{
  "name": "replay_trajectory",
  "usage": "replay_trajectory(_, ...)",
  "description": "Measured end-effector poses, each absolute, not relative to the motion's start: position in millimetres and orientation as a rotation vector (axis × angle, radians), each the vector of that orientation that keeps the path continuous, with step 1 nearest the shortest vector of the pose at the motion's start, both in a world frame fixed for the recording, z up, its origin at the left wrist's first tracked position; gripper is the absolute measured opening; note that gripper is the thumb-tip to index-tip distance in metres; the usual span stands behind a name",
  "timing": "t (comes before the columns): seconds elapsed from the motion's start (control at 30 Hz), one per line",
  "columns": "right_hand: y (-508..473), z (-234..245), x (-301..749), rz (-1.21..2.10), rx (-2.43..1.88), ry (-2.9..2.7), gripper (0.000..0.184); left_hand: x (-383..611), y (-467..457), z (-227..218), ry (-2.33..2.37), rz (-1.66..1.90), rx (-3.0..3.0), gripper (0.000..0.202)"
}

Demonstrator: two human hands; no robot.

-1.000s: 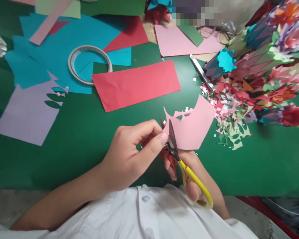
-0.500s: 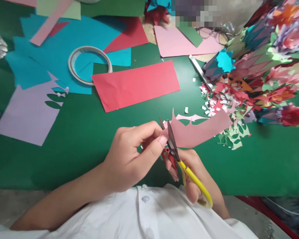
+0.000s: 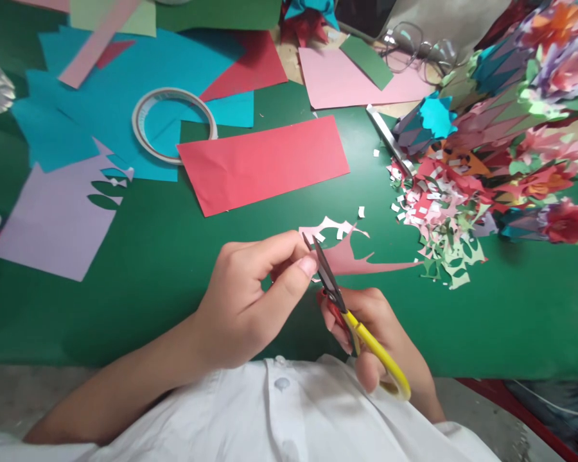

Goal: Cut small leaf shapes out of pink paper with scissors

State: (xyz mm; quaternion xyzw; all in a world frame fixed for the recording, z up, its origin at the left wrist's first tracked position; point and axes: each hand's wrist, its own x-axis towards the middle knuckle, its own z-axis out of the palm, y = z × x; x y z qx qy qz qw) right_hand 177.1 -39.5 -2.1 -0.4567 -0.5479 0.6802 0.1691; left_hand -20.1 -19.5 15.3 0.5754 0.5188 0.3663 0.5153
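Your left hand pinches pink paper; right hand grips scissors. Blades near thumb: nick risk.

FREE: green surface left of hands | BLOCKED: scraps, flowers right; red sheet, tape ahead

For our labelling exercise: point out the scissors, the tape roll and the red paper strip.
scissors [image 3: 328, 282]: head view, on the dark blades.
tape roll [image 3: 139, 131]: head view, on the ring's left edge.
red paper strip [image 3: 262, 163]: head view, on its middle.
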Motion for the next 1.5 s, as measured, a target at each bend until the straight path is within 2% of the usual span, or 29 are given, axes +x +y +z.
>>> replay_trajectory(0.4,-39.6,-2.0,178.2,1.975,-1.297,-1.556,0.073,-21.6,-18.7,13.5,1.279,0.804,1.362,0.034)
replay_trajectory(0.63,-39.4,-10.2,180.7,1.893,-1.329,-1.579,0.067,-21.8,-14.7,13.7,1.307,0.692,1.41,0.035)
replay_trajectory(0.8,-43.3,-18.2,185.5,1.891,-1.369,-1.474,0.063,-39.4,-5.9,20.9,1.449,0.637,1.509,0.031)
replay_trajectory(0.93,-45.0,-21.1,187.4,1.885,-1.368,-1.461,0.062,-61.7,-2.1,22.5,1.579,0.419,1.657,0.025)
replay_trajectory(1.07,-45.3,-21.7,187.0,1.885,-1.366,-1.464,0.062,-74.5,-5.1,11.8,1.478,0.162,1.797,0.028)
replay_trajectory(1.5,-45.1,-20.7,185.4,1.85,-1.32,-1.486,0.062,-76.5,0.6,-4.0,1.73,0.265,1.791,0.026)
